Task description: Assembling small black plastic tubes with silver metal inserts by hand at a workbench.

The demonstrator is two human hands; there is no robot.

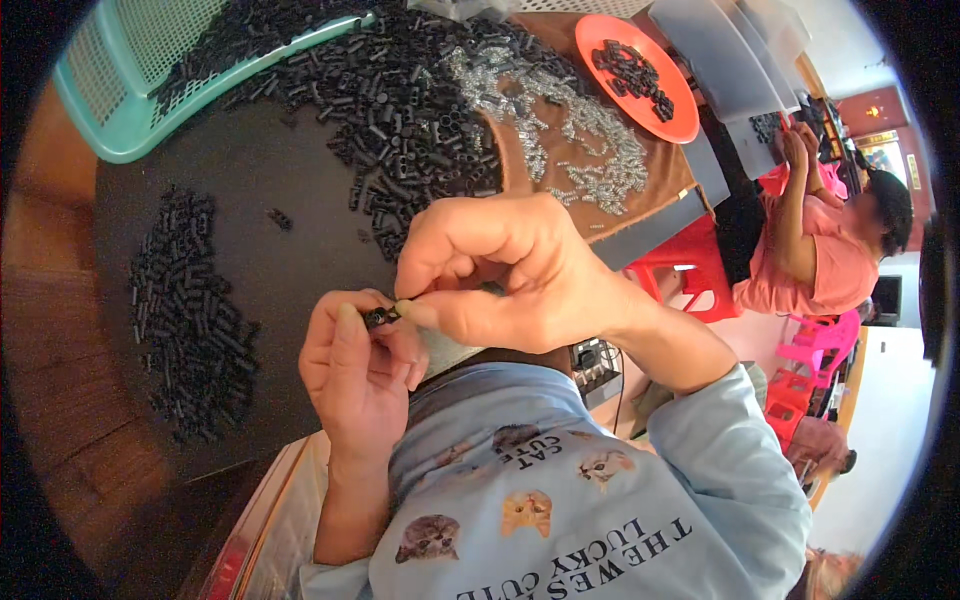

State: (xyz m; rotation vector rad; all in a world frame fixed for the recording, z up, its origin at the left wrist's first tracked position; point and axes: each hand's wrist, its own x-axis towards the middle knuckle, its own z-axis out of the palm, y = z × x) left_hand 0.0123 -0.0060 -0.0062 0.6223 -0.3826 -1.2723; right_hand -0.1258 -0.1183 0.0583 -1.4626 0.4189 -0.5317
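- The small black part is in front of your body, off the table, between your two hands; its long axis runs roughly left to right, the right end a touch higher, pointing at your right fingertips.
- Your left hand is clamped on it, thumb and fingers around its left end.
- Your right hand has thumb and forefinger pinched together at its right end; you cannot tell whether they grip a separate tiny piece.
- Beyond lies the dark table, with a pile of black pieces on your left and a larger heap ahead.
- Right of the heap, silvery springs lie on a brown cloth, near an orange plate of black pieces.
- A green basket stands far left.
- Across the room, a person in a pink shirt sits near a red stool.
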